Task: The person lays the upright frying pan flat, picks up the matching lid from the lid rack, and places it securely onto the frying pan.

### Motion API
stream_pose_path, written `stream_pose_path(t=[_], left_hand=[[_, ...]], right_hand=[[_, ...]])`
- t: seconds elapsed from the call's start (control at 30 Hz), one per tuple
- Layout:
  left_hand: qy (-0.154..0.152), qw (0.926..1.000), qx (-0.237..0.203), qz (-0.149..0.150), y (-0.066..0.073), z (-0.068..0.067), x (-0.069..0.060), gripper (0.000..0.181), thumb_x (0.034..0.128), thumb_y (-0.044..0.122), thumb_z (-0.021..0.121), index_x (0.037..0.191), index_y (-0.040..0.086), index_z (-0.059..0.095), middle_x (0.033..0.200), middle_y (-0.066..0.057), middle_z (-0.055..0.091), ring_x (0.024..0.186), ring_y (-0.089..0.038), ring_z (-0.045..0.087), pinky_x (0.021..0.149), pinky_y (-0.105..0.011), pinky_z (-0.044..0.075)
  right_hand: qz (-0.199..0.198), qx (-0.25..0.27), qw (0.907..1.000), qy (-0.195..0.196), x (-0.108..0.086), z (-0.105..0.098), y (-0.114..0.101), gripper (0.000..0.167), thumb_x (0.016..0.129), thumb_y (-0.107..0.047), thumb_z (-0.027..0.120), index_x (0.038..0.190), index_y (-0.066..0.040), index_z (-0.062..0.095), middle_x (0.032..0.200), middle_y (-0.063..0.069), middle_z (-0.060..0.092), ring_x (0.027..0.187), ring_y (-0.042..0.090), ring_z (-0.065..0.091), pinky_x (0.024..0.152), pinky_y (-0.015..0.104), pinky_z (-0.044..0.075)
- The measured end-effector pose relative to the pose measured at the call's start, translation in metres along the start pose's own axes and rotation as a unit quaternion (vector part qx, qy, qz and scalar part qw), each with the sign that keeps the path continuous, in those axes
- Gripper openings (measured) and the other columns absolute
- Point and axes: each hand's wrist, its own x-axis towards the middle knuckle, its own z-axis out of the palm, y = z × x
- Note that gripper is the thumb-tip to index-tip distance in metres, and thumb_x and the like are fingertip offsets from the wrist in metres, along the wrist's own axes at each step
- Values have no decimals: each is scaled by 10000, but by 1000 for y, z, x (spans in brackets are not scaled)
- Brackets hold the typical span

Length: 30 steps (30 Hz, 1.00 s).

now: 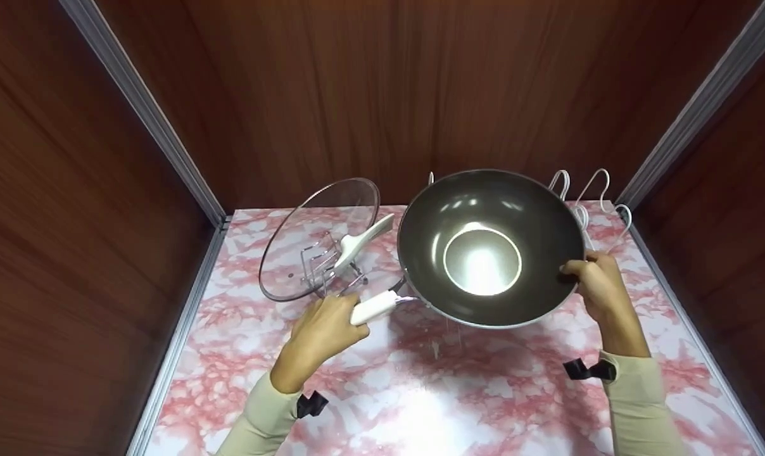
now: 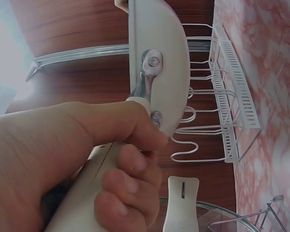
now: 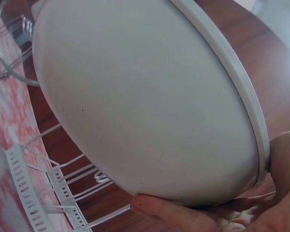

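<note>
A large wok point(image 1: 490, 253), dark inside and cream outside, is held up above the table, its hollow facing me. My left hand point(image 1: 328, 326) grips its white handle point(image 1: 375, 308), with the fingers curled round it in the left wrist view. At the opposite side, my right hand point(image 1: 601, 285) pinches the rim, thumb inside and fingers against the cream outer wall point(image 3: 135, 106). Behind the wok stands a white wire rack point(image 2: 237, 77), mostly hidden from the head view. Left of the wok, a glass lid point(image 1: 287, 253) with a white handle leans upright in a small wire stand point(image 1: 319, 263).
The table point(image 1: 382, 392) has a pink and white marbled surface. Dark wood-grain panels point(image 1: 357, 95) enclose it at the back and both sides, with metal rails point(image 1: 167, 145) along the corners. White wire loops point(image 1: 601, 183) of the rack stick out right of the wok.
</note>
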Motion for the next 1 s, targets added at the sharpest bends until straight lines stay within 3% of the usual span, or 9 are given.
stream_pose_path(t=[0.27, 0.5, 0.77, 1.0], left_hand=[[169, 9998, 24, 41, -3, 2, -3, 200, 777, 175, 789, 788, 163, 589, 654, 53, 473, 579, -142, 432, 507, -305, 340], [419, 9989, 198, -119, -5, 9, -6, 203, 749, 195, 798, 746, 162, 598, 629, 41, 492, 566, -173, 439, 496, -324, 329], [622, 9962, 564, -248, -8, 14, -8, 218, 752, 233, 820, 718, 159, 617, 622, -8, 565, 542, -215, 508, 489, -394, 408], [741, 9951, 622, -213, -12, 19, -11, 200, 746, 213, 819, 713, 143, 634, 625, -43, 595, 533, -250, 542, 486, -436, 459]], right_hand=[[29, 221, 9997, 43, -11, 1, 5, 253, 904, 115, 520, 949, -74, 682, 835, -44, 696, 778, 85, 701, 706, 252, 631], [-37, 156, 9998, 94, -17, 4, 12, 249, 895, 111, 526, 925, -65, 699, 819, -34, 699, 768, 96, 708, 699, 258, 635], [8, 182, 9997, 167, -23, 7, 17, 231, 883, 110, 541, 899, -65, 691, 820, -20, 694, 762, 109, 714, 696, 262, 633], [-20, 282, 9995, 109, -27, 10, 23, 263, 880, 130, 535, 923, -60, 712, 823, -14, 720, 763, 117, 733, 694, 284, 647]])
